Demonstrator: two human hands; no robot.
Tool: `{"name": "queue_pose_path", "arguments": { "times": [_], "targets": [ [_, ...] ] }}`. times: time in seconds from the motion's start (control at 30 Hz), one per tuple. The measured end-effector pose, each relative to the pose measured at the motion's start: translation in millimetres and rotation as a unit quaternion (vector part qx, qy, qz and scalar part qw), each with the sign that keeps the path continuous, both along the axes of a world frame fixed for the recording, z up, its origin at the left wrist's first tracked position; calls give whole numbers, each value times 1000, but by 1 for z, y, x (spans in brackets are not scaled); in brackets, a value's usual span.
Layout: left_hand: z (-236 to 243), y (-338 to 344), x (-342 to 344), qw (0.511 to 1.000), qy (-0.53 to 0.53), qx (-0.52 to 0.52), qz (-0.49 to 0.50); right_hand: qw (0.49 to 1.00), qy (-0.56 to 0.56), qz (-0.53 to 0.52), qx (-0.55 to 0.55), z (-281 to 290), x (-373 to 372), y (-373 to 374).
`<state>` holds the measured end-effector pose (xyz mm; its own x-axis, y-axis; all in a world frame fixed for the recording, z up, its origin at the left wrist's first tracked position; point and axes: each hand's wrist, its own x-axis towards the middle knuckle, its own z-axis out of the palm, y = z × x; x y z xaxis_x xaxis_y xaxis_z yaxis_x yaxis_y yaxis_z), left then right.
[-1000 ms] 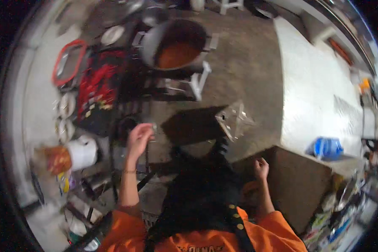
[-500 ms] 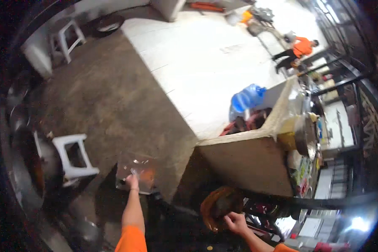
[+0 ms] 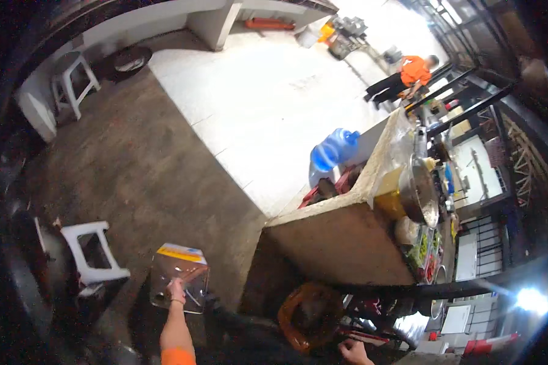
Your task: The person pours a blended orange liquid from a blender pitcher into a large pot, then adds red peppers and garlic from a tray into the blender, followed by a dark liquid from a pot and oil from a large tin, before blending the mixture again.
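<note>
A square metal can [image 3: 179, 274] with a yellow-and-white label hangs from my left hand [image 3: 175, 291], whose fingers are wrapped round its top, over the dark floor. My right hand [image 3: 351, 351] is at the lower edge with curled fingers; whether anything is in them is too small to make out. Just up and left of it is a brown, round basin-like object [image 3: 310, 316], its inside dark.
A concrete counter [image 3: 326, 243] holds pans [image 3: 417, 188] and food trays. A blue water jug [image 3: 332, 152] lies beyond. A white stool [image 3: 91, 252] stands left, beside a dark pot. A co-worker in orange [image 3: 411, 73] works at the upper right.
The view has swung right from the big pot toward the counter and white floor. My left hand has taken hold of the can. My right hand has dropped toward the lower edge.
</note>
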<state>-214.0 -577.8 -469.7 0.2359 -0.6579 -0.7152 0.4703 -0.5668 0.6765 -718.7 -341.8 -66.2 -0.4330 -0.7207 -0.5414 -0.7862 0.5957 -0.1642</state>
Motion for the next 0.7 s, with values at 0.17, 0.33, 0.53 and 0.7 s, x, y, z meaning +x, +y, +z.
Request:
{"name": "queue_pose_path", "arguments": {
  "times": [0.17,0.33,0.53,0.7],
  "targets": [
    [206,32,-3,990,-107,83,-40,987,-118,19,-105,-92,-4,0],
    [406,98,29,989,-144,37,2,936,-302,164,-79,-152,123,-177],
    [626,211,38,982,-112,-88,127,742,-614,-41,269,-235,302,-214],
    [715,286,35,954,-162,-128,217,668,-682,89,285,-141,413,-191]
  ]
}}
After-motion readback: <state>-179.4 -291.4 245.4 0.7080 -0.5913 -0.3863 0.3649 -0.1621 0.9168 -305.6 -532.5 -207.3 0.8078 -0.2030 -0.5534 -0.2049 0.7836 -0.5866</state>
